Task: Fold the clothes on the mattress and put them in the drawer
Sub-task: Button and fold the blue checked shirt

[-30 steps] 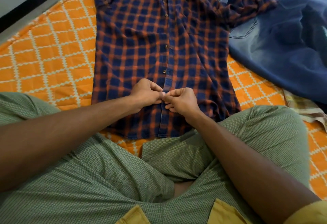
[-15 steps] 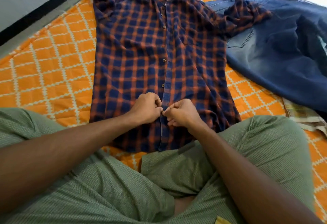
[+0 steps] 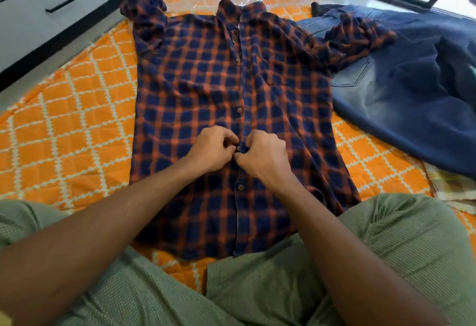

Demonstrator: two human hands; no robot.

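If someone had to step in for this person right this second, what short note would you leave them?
Left hand and right hand: both pinch the plaid shirt at its front placket, around a button.
Shirt lies flat and face up on the orange mattress; jeans lie unfolded beside it, under one sleeve.
Done: shirt spread out.
Left: finish buttoning, fold shirt and jeans, put them in the drawer.
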